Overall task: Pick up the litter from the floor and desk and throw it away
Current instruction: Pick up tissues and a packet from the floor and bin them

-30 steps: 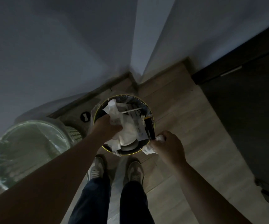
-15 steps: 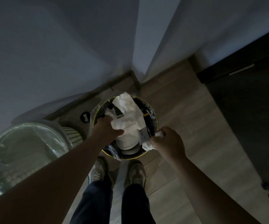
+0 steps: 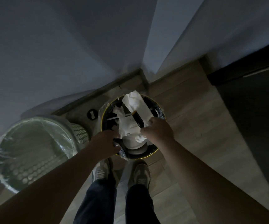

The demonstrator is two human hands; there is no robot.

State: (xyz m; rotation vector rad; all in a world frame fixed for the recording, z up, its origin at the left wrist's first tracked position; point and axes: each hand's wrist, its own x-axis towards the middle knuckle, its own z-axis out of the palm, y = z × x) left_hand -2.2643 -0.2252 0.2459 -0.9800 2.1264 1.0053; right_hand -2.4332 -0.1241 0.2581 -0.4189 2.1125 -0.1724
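Observation:
A small black bin with a yellow rim (image 3: 101, 122) stands on the floor in front of my feet. It is stuffed with white paper litter (image 3: 136, 102) and a black stick-like item (image 3: 138, 120). My right hand (image 3: 158, 131) hovers over the bin's right side and grips a crumpled white tissue (image 3: 140, 138), which pokes out under its fingers. My left hand (image 3: 105, 142) is at the bin's near-left rim. Its curled fingertips meet the lower end of a crumpled paper strip (image 3: 122, 125). Whether it holds the strip is unclear.
A larger white perforated bin with a clear liner (image 3: 3, 139) stands to the left. A dark cabinet (image 3: 251, 118) runs along the right. A wall corner sits just behind the small bin. A round black floor fitting (image 3: 92, 114) lies between the bins. My shoes (image 3: 100, 172) stand below.
My right hand has moved from beside the bin to over it, still holding the tissue. My left hand has drawn back to the near rim. The paper now stands taller in the bin.

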